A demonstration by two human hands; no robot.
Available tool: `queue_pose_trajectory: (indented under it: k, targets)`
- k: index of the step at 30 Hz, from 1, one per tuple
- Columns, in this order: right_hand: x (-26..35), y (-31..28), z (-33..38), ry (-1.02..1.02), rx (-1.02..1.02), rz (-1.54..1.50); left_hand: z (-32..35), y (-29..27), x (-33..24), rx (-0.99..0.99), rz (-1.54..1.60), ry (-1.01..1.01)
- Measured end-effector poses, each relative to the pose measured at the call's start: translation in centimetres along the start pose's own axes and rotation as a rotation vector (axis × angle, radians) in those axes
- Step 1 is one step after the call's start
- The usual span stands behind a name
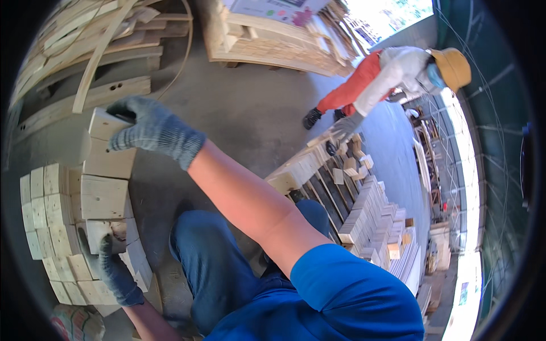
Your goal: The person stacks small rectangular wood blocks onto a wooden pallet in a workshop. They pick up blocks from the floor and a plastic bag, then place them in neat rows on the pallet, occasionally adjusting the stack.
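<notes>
Several pale wooden blocks are stacked at the left, some with knots and small dark marks. My right hand (156,128), in a grey knitted glove, reaches across and grips the far end block (111,125) of the raised row. Its fingers curl over that block's edge. My left hand (116,278), gloved alike, is at the near end of this row. Its thumb rests against a knotty block (114,234), and its fingers run down that block's left side, partly hidden. Between them sits another wooden block (104,196). The main block stack (57,210) stands just left.
Long boards (96,57) lie piled at the far left. A lumber stack (273,42) stands at the back. To the right, a co-worker (392,74) in an orange hat bends over a wooden rack (298,167) beside rows of blocks (372,219). A patterned sack (79,324) lies near left.
</notes>
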State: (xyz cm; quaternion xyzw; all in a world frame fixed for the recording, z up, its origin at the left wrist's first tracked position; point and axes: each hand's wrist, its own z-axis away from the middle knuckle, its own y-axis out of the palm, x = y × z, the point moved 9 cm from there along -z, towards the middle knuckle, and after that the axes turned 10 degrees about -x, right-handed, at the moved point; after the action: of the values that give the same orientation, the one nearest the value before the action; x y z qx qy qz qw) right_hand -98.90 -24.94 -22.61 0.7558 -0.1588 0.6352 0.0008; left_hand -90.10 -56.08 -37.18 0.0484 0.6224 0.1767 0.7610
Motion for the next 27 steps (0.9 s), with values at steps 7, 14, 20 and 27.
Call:
queue_pose_trajectory:
  k: [7,14,20,27]
  targets:
    - [11.6,-17.7,13.6,-0.151,-0.384,0.077,9.0,15.6,-3.0,0.701,-0.078,-0.115]
    - [12.9,-29.7,27.5,-0.028,-0.628,0.25,25.8,22.9,-0.7,1.035,0.027,-0.389]
    - [4.3,-35.0,39.5,0.181,-0.843,0.035,35.8,21.5,6.3,1.068,-0.112,-0.715]
    - [-7.6,-37.6,49.1,0.352,-1.018,-0.171,41.4,23.0,11.6,1.196,-0.109,-0.97]
